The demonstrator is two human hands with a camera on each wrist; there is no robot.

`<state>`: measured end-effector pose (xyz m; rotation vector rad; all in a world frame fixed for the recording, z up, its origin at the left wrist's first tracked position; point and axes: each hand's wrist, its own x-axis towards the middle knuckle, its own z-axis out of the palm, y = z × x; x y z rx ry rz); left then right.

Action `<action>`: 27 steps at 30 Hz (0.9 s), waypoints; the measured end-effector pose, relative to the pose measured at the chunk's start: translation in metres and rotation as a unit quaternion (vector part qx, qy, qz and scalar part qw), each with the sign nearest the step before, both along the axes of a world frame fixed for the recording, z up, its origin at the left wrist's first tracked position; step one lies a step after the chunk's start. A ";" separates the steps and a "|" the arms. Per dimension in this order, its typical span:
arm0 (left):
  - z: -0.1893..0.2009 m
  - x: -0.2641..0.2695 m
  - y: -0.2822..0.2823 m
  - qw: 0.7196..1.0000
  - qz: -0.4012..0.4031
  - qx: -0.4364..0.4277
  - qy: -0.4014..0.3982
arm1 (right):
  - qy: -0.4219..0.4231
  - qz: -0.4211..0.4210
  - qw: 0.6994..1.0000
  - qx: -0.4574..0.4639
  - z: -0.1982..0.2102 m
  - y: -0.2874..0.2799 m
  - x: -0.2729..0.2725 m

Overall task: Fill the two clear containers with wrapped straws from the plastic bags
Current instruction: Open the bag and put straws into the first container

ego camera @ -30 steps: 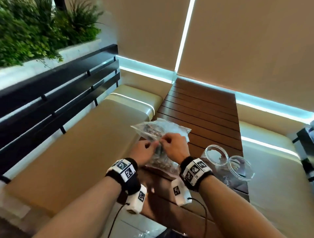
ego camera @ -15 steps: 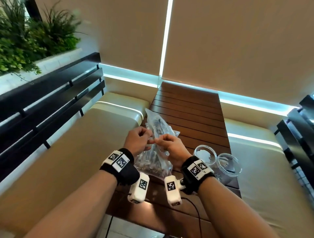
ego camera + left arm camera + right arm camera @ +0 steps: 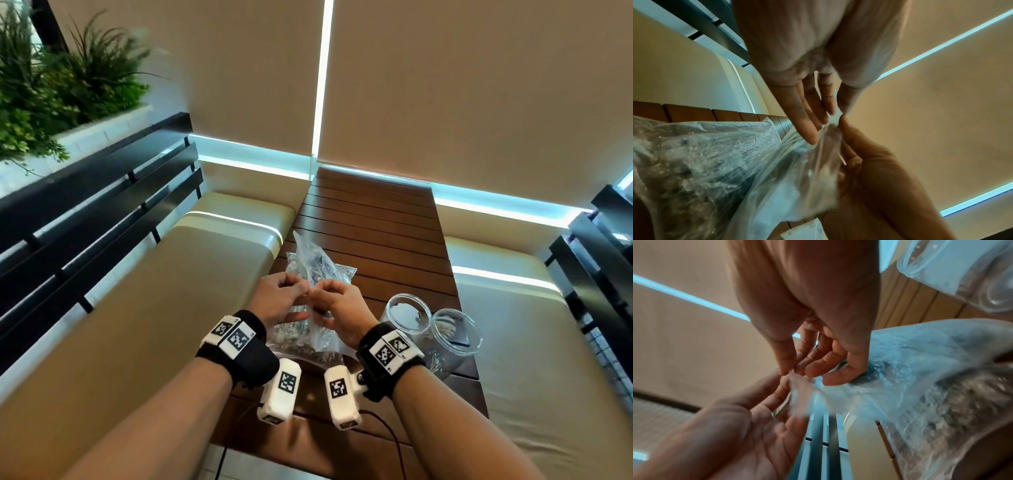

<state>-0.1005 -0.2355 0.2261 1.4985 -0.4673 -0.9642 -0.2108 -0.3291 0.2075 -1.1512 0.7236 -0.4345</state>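
A clear plastic bag of wrapped straws (image 3: 313, 265) stands upright over the slatted wooden table (image 3: 376, 219), held at its near edge by both hands. My left hand (image 3: 301, 291) and right hand (image 3: 323, 292) pinch that edge side by side, fingertips nearly touching. In the left wrist view the left hand (image 3: 835, 113) pinches the bag (image 3: 715, 154) film; the right wrist view shows the right hand (image 3: 797, 373) pinching the bag (image 3: 920, 386) beside it. A second bag (image 3: 301, 346) lies flat beneath. Two clear containers (image 3: 407, 313) (image 3: 454, 332) stand to the right, open-topped.
Beige bench cushions flank the table on the left (image 3: 137, 308) and right (image 3: 531, 342). A black slatted railing (image 3: 85, 205) runs along the left, with plants (image 3: 51, 85) behind it. Another dark rail (image 3: 599, 260) stands at the far right. A beige blind (image 3: 479, 85) closes the back.
A second ago the bag lay flat under both hands; it now stands upright with its near edge pinched between them. The hands have risen slightly and stayed together.
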 end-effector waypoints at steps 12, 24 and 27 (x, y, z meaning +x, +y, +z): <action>-0.015 -0.006 -0.009 0.994 0.052 0.043 0.081 | 0.046 -0.059 0.996 -0.051 -0.017 0.009 0.000; 0.000 -0.013 -0.016 0.997 0.020 0.043 -0.053 | 0.131 -0.097 0.972 -0.170 0.003 -0.006 -0.007; 0.006 -0.018 -0.025 0.981 0.078 0.062 -0.164 | 0.144 -0.118 0.948 -0.257 0.009 -0.008 -0.008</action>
